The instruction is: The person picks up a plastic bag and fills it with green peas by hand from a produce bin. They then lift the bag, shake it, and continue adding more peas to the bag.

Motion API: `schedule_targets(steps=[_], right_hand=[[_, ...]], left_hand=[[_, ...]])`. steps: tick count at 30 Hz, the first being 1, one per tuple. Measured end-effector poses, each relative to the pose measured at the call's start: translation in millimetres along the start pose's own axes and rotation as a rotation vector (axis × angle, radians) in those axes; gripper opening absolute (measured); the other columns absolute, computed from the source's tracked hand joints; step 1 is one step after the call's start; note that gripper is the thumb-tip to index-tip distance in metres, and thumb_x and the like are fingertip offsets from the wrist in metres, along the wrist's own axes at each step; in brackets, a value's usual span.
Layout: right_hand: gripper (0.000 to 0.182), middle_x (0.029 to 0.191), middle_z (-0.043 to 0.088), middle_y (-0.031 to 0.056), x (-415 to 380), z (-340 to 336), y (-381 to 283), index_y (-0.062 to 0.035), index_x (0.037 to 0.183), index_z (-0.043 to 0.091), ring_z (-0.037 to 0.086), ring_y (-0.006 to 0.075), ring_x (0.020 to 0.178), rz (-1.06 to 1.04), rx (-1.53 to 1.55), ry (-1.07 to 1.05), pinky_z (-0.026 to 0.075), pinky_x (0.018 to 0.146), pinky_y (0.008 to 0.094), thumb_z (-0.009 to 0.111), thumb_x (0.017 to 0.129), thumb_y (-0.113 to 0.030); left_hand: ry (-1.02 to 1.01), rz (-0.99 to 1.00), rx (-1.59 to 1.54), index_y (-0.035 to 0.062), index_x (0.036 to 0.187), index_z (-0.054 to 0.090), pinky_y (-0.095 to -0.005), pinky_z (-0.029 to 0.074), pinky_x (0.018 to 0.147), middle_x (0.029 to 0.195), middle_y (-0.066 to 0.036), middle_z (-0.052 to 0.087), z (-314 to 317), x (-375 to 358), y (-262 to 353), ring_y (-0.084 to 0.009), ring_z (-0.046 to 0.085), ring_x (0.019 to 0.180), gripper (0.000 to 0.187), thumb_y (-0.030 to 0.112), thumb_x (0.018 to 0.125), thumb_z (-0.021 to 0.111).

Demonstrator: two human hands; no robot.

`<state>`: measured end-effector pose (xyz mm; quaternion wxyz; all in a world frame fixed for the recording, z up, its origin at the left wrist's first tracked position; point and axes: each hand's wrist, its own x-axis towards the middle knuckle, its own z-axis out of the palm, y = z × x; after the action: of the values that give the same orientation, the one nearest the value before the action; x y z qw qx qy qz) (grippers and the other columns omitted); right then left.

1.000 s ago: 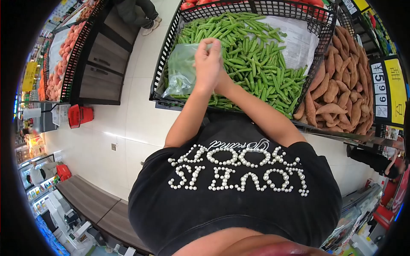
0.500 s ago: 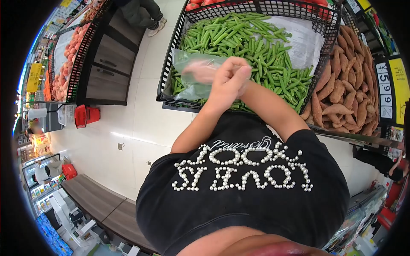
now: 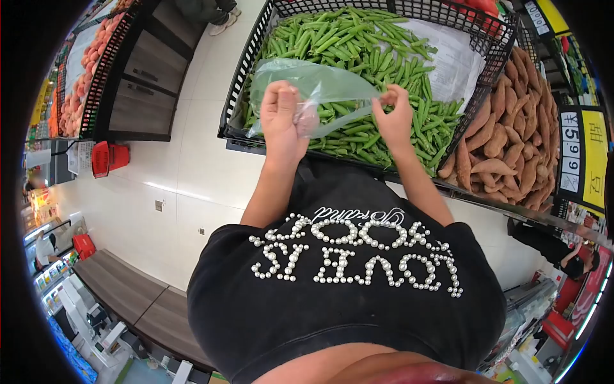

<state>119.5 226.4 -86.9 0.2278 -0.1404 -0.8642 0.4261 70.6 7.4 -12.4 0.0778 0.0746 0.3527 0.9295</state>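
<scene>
Both hands pinch a clear plastic bag above the green beans.
Left hand is closed on the bag's near edge and right hand nips its other side, over the black wire basket of green beans; sweet potatoes lie rightward.

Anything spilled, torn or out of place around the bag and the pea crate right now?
Nothing stands out. The left hand and right hand hold the clear plastic bag stretched over the black crate of green pea pods. The pods stay inside the crate, and the sweet potatoes lie in their own bin.
</scene>
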Motion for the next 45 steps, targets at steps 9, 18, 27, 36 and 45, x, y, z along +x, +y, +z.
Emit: schedule_targets(steps=[9,18,27,36,45], right_hand=[[0.055,0.105,0.064,0.018,2.8,10.0,43.7,0.0012,0.118,0.051,0.062,0.0192,0.088,0.471,0.136,-0.282,0.048,0.074,0.0338,0.067,0.086,-0.04],[0.041,0.066,0.056,0.0045,66.7,66.4,-49.7,0.0025,0.085,0.065,0.05,0.0156,0.06,0.461,0.515,-0.398,0.04,0.056,0.0333,0.055,0.093,-0.036],[0.04,0.055,0.034,-0.0047,95.6,56.0,-148.3,-0.0154,0.062,0.039,0.026,0.0088,0.045,0.311,1.074,-0.248,0.022,0.045,0.0278,0.047,0.098,-0.03],[0.034,0.056,0.033,-0.0075,36.6,-10.2,-27.7,-0.0133,0.071,0.046,0.027,0.0062,0.043,0.673,0.994,-0.17,0.022,0.041,0.0242,0.049,0.099,-0.031],[0.04,0.101,0.064,0.0107,25.8,-48.6,44.5,-0.012,0.105,0.065,0.059,0.0242,0.098,-0.301,-0.646,0.073,0.044,0.085,0.0439,0.061,0.09,-0.048]], left_hand=[[-0.264,-0.103,0.653,0.0038,0.101,0.058,-0.0231,0.03,0.047,0.061,0.007,0.041,-11.5,-0.4,18.2,-0.0032,0.036,0.054,0.027,0.01,0.081,0.075],[-0.146,0.175,1.57,-0.0007,0.097,0.069,-0.0321,0.047,0.063,0.076,-0.011,0.067,-57.1,77.6,90.5,-0.0161,0.059,0.064,0.019,0.015,0.089,0.061],[-0.008,0.22,0.363,0.0057,0.084,0.056,-0.0204,0.03,0.042,0.06,0.007,0.041,30.0,104.2,109.7,-0.0035,0.039,0.05,0.019,0.02,0.097,0.06],[-0.418,-0.183,1.307,0.0015,0.106,0.06,-0.0267,0.033,0.049,0.057,0.001,0.042,22.5,6.7,38.8,-0.0078,0.038,0.053,0.038,0.017,0.077,0.079],[-0.17,-0.424,0.369,0.012,0.092,0.053,-0.0193,0.023,0.039,0.059,0.006,0.041,2.7,13.8,16.0,-0.004,0.033,0.046,0.014,0.022,0.101,0.05]])
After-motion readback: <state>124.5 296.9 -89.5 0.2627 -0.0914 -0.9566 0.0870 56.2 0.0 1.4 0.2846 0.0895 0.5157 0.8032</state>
